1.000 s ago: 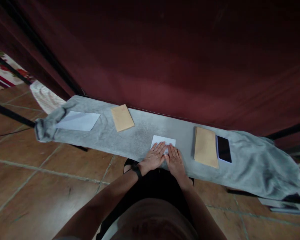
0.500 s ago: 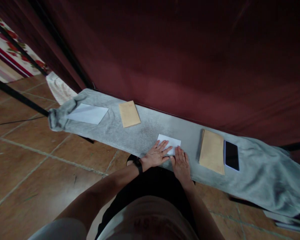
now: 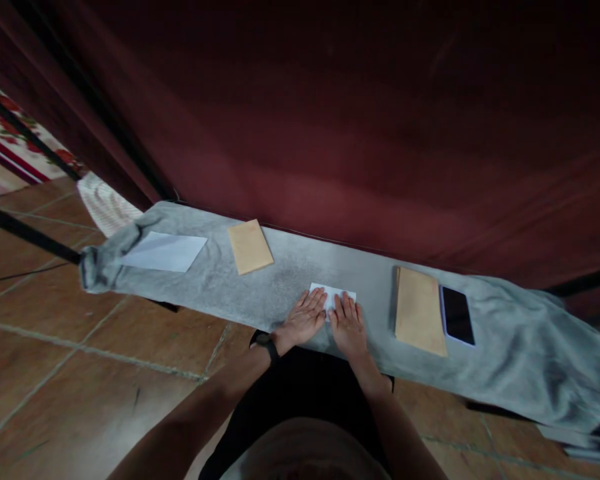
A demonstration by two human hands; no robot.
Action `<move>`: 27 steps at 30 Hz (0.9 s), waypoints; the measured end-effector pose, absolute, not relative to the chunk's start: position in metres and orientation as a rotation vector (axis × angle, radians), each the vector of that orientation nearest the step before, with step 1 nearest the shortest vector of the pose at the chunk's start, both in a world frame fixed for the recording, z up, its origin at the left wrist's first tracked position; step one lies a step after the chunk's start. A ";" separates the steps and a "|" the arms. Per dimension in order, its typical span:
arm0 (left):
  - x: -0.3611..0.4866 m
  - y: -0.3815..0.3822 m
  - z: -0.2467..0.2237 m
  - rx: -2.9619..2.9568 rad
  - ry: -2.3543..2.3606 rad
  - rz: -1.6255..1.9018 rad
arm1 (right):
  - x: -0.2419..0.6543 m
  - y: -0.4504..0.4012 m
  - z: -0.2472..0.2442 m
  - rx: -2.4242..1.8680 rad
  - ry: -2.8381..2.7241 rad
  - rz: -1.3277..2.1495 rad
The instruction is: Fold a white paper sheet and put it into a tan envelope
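Observation:
A small white sheet of paper (image 3: 332, 298), perhaps folded, lies flat on the grey cloth near the front edge. My left hand (image 3: 306, 316) rests palm down on its left part, fingers stretched out. On its right part lies my right hand (image 3: 349, 327), also flat with straight fingers. Both hands cover much of the paper, so its lower side is hidden. A brown envelope (image 3: 251, 247) lies to the left, beyond my left hand. Right of my right hand is what looks like a stack of brown envelopes (image 3: 420, 310).
A larger white sheet (image 3: 166, 252) lies at the left end of the cloth-covered bench (image 3: 290, 250). A phone (image 3: 457, 315) sits beside the brown stack. Behind the bench hangs a dark red curtain (image 3: 330, 147). Black metal bars (image 3: 30, 232) stand at the left.
My left hand has drawn back leftward, and my fingers now lie more parallel to those of the right. Both hands stay on the paper. The camera view has shifted slightly.

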State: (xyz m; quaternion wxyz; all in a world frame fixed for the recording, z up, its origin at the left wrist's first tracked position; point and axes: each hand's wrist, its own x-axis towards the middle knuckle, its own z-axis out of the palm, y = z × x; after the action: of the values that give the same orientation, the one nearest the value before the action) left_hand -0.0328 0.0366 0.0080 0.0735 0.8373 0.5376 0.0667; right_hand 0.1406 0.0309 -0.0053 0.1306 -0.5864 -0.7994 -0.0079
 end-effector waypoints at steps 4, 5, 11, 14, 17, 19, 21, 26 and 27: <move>-0.043 0.050 0.006 2.455 1.755 0.188 | 0.141 0.033 -0.012 -1.702 -2.262 -0.086; -0.044 0.052 0.007 2.449 1.783 0.190 | 0.141 0.034 -0.013 -1.712 -2.248 -0.083; -0.044 0.054 0.009 2.452 1.860 0.212 | 0.149 0.038 -0.013 -1.830 -2.135 -0.028; -0.043 0.053 0.009 2.452 1.872 0.219 | 0.151 0.040 -0.007 -1.901 -2.087 0.001; -0.044 0.055 0.009 2.455 1.878 0.224 | 0.143 0.044 0.004 -1.963 -2.016 0.045; -0.044 0.055 0.009 2.459 1.880 0.210 | 0.131 0.047 0.010 -1.912 -2.035 0.082; -0.045 0.056 0.010 2.469 1.873 0.185 | 0.117 0.048 0.011 -1.781 -2.127 0.132; -0.048 0.055 0.011 2.522 1.851 0.130 | 0.099 0.045 0.000 -1.666 -2.220 0.195; -0.048 0.055 0.010 2.525 1.855 0.126 | 0.100 0.044 -0.003 -1.674 -2.217 0.182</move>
State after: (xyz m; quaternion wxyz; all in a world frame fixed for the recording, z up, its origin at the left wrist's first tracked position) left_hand -0.0483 0.0548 0.0105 0.0028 0.8053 0.5915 0.0401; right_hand 0.0997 0.0444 -0.0026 0.1780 -0.5918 -0.7836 0.0643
